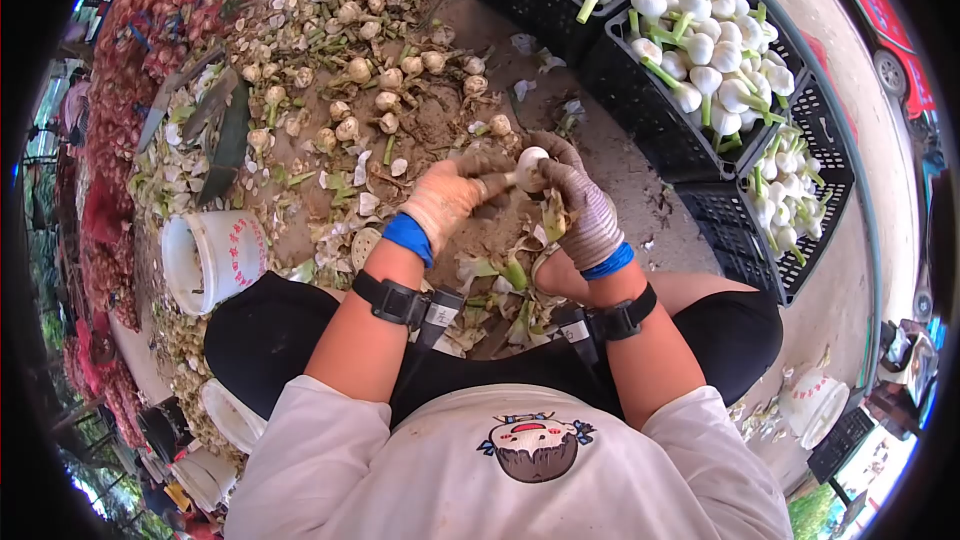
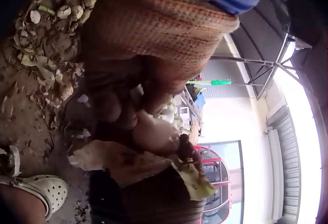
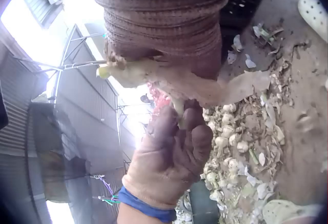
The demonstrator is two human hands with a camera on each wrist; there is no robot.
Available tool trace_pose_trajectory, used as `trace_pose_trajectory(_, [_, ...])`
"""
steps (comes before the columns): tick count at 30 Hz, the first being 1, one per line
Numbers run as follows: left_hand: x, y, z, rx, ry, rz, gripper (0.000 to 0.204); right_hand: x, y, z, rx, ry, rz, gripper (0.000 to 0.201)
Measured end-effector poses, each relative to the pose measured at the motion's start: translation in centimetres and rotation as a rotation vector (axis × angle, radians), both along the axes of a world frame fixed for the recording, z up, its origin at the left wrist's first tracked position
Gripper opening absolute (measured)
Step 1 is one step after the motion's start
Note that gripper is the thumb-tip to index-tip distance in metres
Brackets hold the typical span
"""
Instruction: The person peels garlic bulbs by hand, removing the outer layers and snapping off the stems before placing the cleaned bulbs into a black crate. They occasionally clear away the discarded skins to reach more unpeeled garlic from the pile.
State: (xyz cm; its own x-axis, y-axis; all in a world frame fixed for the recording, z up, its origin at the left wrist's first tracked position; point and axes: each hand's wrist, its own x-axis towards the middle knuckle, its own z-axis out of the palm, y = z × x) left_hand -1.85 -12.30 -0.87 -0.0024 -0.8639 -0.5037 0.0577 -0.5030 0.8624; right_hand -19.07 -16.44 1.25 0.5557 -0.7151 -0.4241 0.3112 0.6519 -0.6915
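In the head view a white garlic bulb [image 1: 531, 170] is held between two gloved hands above the person's lap. The left hand [image 1: 450, 195] pinches it on the stem side; the right wrist view shows a pale stem [image 3: 178, 107] between that hand's fingers. Curled around the bulb's other side is the right hand [image 1: 582, 202]. Loose outer husk [image 3: 189, 85] hangs in a long strip beneath the right hand, its torn brownish layers also showing in the left wrist view. Both gloves are dirty knit, with blue cuffs.
Unpeeled garlic bulbs [image 1: 365, 28] lie heaped on the ground ahead. Black crates [image 1: 650, 125] of cleaned garlic stand at right. A white bucket [image 1: 235, 255] sits by the left knee, near red mesh sacks [image 1: 125, 70]. Husk scraps [image 1: 500, 310] litter the ground between the legs.
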Motion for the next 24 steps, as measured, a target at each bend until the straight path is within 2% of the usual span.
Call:
trace_pose_trajectory(1, [-0.2, -0.1, 0.4, 0.035, 0.029, 0.182, 0.032, -0.1, -0.2, -0.2, 0.001, 0.002, 0.001, 0.041])
trace_pose_trajectory(2, [0.0, -0.2, -0.1, 0.070, 0.125, 0.318, 0.026, -0.4, -0.5, -0.5, -0.139, 0.084, 0.103, 0.041])
trace_pose_trajectory(3, [0.1, -0.3, -0.1, 0.073, 0.127, 0.316, 0.026, -0.8, -0.8, -0.7, -0.278, 0.167, 0.203, 0.041])
trace_pose_trajectory(4, [0.3, -0.4, 0.2, -0.006, 0.064, 0.242, 0.026, -1.1, -1.1, -0.1, -0.262, 0.387, 0.219, 0.039])
trace_pose_trajectory(5, [0.5, -0.5, 0.6, -0.086, -0.001, 0.170, 0.026, -1.2, -1.2, -0.6, -0.261, 0.387, 0.219, 0.039])
trace_pose_trajectory(7, [0.0, -0.7, 0.4, -0.154, 0.071, 0.161, 0.030, -1.0, -1.2, -2.1, -0.157, 0.196, 0.212, 0.039])
trace_pose_trajectory(8, [-0.2, -1.0, -0.5, -0.208, 0.144, 0.254, 0.033, -0.7, -1.0, -2.4, -0.144, 0.077, 0.092, 0.040])
trace_pose_trajectory(9, [-0.3, -1.1, -1.2, -0.262, 0.217, 0.347, 0.037, -0.7, -1.0, -2.5, -0.144, 0.077, 0.092, 0.040])
trace_pose_trajectory(10, [-0.7, -0.8, -0.8, -0.196, 0.421, 0.388, 0.042, -0.7, -1.1, -2.2, -0.158, 0.073, 0.050, 0.039])
trace_pose_trajectory(11, [-0.8, -0.6, -1.0, -0.197, 0.422, 0.388, 0.042, -0.7, -1.2, -1.9, -0.172, 0.068, 0.008, 0.039])
trace_pose_trajectory(13, [-0.8, -0.2, -1.5, -0.191, 0.090, 0.101, 0.042, -0.6, -1.1, -1.6, -0.215, 0.100, 0.008, 0.040])
trace_pose_trajectory(14, [-1.1, -0.3, 0.6, 0.045, 0.374, 0.267, 0.044, -0.8, -1.0, -1.2, -0.139, 0.033, -0.004, 0.040])
trace_pose_trajectory(15, [-1.4, -0.1, 1.8, 0.043, 0.373, 0.267, 0.044, -0.8, -1.0, -0.9, -0.063, -0.035, -0.016, 0.041])
trace_pose_trajectory(17, [-1.7, 0.2, 3.0, 0.070, 0.372, 0.340, 0.046, -0.7, -1.1, -0.6, -0.073, -0.041, -0.027, 0.041])
trace_pose_trajectory(18, [-1.3, 0.2, 1.8, 0.069, 0.371, 0.342, 0.046, -0.6, -1.1, -0.5, -0.084, -0.047, -0.037, 0.042])
trace_pose_trajectory(19, [-0.6, 0.2, -0.5, -0.002, 0.301, 0.216, 0.040, -0.6, -1.1, -0.7, -0.085, -0.048, -0.035, 0.042])
trace_pose_trajectory(20, [-0.4, 0.0, -0.7, -0.071, 0.230, 0.088, 0.036, -0.5, -1.1, -1.0, -0.250, 0.096, -0.043, 0.042])
trace_pose_trajectory(21, [-0.4, 0.1, -0.9, -0.072, 0.230, 0.090, 0.036, -0.5, -1.0, -1.2, -0.415, 0.240, -0.052, 0.041])
trace_pose_trajectory(23, [-1.1, -0.2, 1.1, -0.066, 0.154, 0.079, 0.041, -0.6, -0.9, -0.4, -0.338, 0.215, -0.033, 0.042])
trace_pose_trajectory(24, [-1.1, -0.1, 0.8, -0.067, 0.154, 0.080, 0.041, -0.6, -0.8, -0.2, -0.260, 0.190, -0.015, 0.042])
